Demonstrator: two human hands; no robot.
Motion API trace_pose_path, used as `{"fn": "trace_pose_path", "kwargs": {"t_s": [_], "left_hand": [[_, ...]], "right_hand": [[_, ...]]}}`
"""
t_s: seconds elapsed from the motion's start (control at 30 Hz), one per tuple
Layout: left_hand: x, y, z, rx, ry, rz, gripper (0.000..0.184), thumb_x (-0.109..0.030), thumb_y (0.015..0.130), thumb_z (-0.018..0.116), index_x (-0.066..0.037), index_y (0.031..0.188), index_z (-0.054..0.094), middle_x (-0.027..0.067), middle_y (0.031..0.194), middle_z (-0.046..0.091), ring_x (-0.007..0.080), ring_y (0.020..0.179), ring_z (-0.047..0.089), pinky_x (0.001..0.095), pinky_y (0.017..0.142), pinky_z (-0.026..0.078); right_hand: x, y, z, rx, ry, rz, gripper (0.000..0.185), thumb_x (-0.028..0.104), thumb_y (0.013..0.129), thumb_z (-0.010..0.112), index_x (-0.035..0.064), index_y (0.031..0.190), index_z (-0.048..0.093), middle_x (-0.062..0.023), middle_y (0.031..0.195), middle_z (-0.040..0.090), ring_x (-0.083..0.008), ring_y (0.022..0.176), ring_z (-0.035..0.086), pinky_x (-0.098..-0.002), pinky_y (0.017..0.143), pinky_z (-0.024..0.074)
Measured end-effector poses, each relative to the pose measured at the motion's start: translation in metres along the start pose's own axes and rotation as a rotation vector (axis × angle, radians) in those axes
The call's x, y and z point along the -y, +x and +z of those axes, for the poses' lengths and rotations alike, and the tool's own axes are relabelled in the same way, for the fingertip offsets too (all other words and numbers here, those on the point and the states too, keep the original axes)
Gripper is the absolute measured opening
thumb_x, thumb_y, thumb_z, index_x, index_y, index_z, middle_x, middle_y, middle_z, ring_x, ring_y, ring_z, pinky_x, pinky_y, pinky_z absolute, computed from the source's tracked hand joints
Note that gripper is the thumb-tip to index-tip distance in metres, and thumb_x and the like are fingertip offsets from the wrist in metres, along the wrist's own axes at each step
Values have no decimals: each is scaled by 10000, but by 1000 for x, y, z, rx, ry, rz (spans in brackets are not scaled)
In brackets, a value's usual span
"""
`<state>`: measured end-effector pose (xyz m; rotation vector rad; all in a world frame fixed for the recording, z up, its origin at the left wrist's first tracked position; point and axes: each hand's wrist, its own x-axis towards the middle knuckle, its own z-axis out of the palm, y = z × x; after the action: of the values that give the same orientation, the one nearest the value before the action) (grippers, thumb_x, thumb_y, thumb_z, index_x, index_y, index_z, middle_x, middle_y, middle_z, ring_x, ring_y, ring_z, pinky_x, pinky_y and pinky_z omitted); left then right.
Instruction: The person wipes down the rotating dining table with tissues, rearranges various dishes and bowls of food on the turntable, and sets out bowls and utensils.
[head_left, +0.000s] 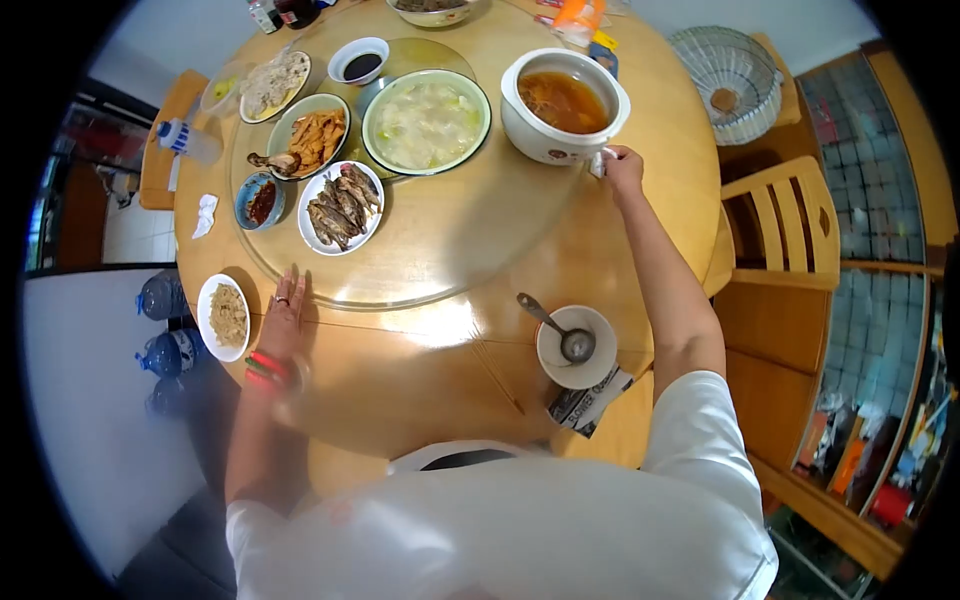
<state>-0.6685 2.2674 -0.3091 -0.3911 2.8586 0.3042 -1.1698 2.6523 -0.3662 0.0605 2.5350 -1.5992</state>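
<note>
My left hand [284, 318] lies flat on the wooden table [400, 400], fingers spread, just right of a white bowl of rice [229, 318]. At the right, my right hand [623, 172] is closed on a crumpled white tissue [600, 162] beside the lower right rim of a white pot of reddish soup [563, 105]. The pot sits on the glass turntable [480, 250]. Nearer my body, a white bowl [577, 352] holds a metal ladle [577, 344], its handle over the rim. Two chopsticks [495, 372] rest to its left.
On the turntable are a green-rimmed soup bowl [425, 122], fish [341, 207], a meat dish [318, 135], dark sauce [361, 66] and red sauce [261, 201]. A bottle [187, 141] stands at the left edge; a wooden chair [785, 222] stands right.
</note>
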Motion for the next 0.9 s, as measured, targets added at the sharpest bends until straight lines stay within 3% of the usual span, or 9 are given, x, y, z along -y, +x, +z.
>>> {"fn": "trace_pose_path", "kwargs": {"t_s": [0.13,0.2,0.27,0.5,0.57,0.63,0.73,0.83,0.9], "left_hand": [[2,2,2,-50,64,-23,695,32,795,437,-94,1446,231,201,1487,191,373,1350,255,452,1077,293],[6,7,-1,-11,26,-51,695,32,795,438,-94,1446,229,200,1486,196,372,1348,260,433,1078,297],[8,6,-1,44,-22,-83,695,31,796,438,-93,1447,228,200,1485,202,370,1346,266,414,1080,301],[25,13,13,-16,100,-156,645,13,811,465,-112,1419,290,198,1455,268,370,1299,342,388,1042,358],[-3,19,-6,-12,194,-211,594,2,819,471,-88,1392,338,206,1425,318,373,1267,390,384,1013,391],[-33,29,-15,-200,-123,-391,438,-29,843,491,-31,1280,460,208,1276,475,365,1163,489,396,924,451],[-75,62,-4,-300,-1138,-400,300,-177,931,535,29,1149,548,98,980,621,153,789,631,256,709,518],[-162,110,-53,-45,-1670,-482,341,-205,974,462,16,1232,488,145,1066,615,214,961,632,305,846,523],[-183,145,-49,-73,-1900,-471,365,-190,977,438,79,1222,408,192,1087,571,266,985,625,303,863,543]], "right_hand": [[9,16,-9,250,223,191,87,11,862,510,-35,911,565,-116,824,608,-202,661,607,-339,578,526],[18,12,-19,315,257,221,157,120,904,493,-27,918,548,-139,897,594,-211,752,610,-353,644,531],[39,-8,-34,278,724,402,298,289,894,536,-2,842,573,-123,806,600,-200,699,586,-337,641,507],[92,-29,-57,489,308,294,577,531,862,547,-23,1025,560,-139,973,585,-225,844,604,-383,783,526],[91,-23,-48,498,53,281,458,417,852,581,-32,941,582,-131,836,627,-206,709,632,-347,599,544],[99,-21,-46,471,11,288,406,348,838,578,-44,942,579,-135,822,631,-216,682,639,-346,559,547],[105,-11,-42,443,-131,217,298,181,783,544,-73,938,564,-150,802,638,-245,658,658,-358,510,554],[103,1,-42,467,-190,209,279,173,764,562,-60,916,572,-151,791,635,-241,641,646,-358,514,551],[105,3,-42,456,-215,195,267,166,760,564,-59,903,574,-145,785,632,-238,630,639,-354,506,546]]}}
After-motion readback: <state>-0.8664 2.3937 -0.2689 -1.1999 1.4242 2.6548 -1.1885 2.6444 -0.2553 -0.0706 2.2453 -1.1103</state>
